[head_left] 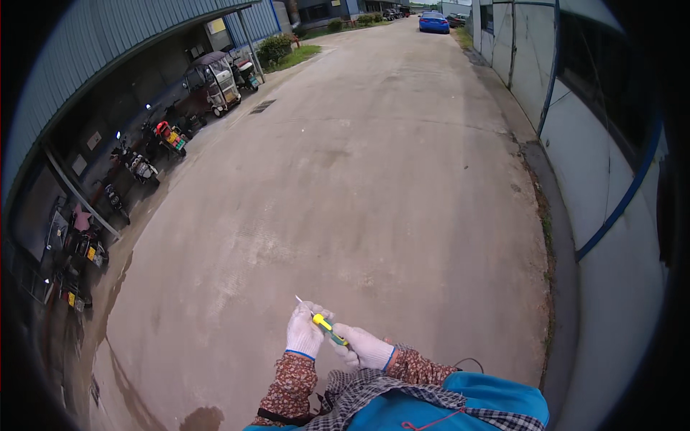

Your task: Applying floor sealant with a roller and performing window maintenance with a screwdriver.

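Both my hands wear white knitted gloves with blue cuffs and meet low in the view, in front of my body. Between them lies a screwdriver (pixel 329 329) with a yellow and green handle, slanting up to the left. My right hand (pixel 366 348) is closed round the lower end of the handle. My left hand (pixel 305 332) has its fingers closed at the shaft, just ahead of the yellow collar. Past the left fingers a thin pale tip (pixel 298 298) sticks out. Part of the shaft is hidden by the left glove.
A broad concrete lane (pixel 345 194) runs ahead. Motorbikes (pixel 136 164) and a covered three-wheeler (pixel 219 82) stand under a shed roof on the left. Along the right runs a pale wall (pixel 596 172) with a gutter. A blue car (pixel 433 22) is far ahead.
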The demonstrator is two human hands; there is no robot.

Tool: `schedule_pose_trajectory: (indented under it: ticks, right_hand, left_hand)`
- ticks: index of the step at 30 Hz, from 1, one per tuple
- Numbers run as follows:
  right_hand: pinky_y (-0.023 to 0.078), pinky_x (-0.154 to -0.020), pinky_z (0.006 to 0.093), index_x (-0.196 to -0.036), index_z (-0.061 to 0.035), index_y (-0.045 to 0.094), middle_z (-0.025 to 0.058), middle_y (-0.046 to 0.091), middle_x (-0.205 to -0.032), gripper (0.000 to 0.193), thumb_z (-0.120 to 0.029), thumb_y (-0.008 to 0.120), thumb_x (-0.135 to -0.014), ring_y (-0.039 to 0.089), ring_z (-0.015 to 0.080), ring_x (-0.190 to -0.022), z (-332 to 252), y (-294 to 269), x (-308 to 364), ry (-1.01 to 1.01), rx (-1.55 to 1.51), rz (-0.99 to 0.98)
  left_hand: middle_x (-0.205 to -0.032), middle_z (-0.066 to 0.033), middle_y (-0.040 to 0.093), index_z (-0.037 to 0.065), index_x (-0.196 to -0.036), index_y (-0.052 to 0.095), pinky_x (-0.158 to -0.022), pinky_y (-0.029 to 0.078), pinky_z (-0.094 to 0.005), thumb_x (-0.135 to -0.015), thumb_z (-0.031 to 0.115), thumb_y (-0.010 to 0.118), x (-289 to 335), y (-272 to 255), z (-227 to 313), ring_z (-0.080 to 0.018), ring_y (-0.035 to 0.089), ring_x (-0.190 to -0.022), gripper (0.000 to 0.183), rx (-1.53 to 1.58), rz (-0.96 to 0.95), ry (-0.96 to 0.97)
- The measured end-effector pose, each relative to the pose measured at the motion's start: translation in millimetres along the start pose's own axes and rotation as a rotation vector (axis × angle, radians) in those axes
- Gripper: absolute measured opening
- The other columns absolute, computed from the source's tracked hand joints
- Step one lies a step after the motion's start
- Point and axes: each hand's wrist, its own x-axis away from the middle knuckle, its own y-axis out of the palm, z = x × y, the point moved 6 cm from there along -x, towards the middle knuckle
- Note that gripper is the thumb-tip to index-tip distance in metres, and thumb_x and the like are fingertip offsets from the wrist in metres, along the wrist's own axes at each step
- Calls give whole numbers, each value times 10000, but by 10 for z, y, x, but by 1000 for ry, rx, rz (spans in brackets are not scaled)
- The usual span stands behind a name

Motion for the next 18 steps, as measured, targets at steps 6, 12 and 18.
schedule_pose_trajectory:
  ticks: [6, 12, 18]
  right_hand:
    - [520, -664, 512, -885, -67, 586, 265, 657, -791, 539, -583, 438, -930, 663, 427, -770, -775, -233, -237, -278, 1180, 426]
    - [315, -395, 269, -702, -85, 490, -15, 446, -556, 491, -450, 390, -1015, 362, 101, -415, -831, -696, -648, -54, -223, -37]
    - [251, -377, 243, -682, -115, 454, -23, 389, -553, 451, -406, 376, -1017, 307, 80, -404, -1302, -1231, -1015, 21, -540, -58]
  left_hand:
    - [-845, -104, 519, 57, -985, 453, -812, 515, -491, -1058, 270, 360, -518, 226, 203, -254, 543, -751, 243, -9, 78, 32]
    - [-860, -95, 530, 75, -974, 485, -837, 496, -499, -1050, 268, 384, -1070, 712, 107, -265, 546, -787, 231, 89, -57, -39]
    - [-883, -111, 550, 74, -956, 486, -845, 503, -461, -1052, 271, 384, -1953, 1202, -32, -263, 554, -803, 242, 183, -214, -112]
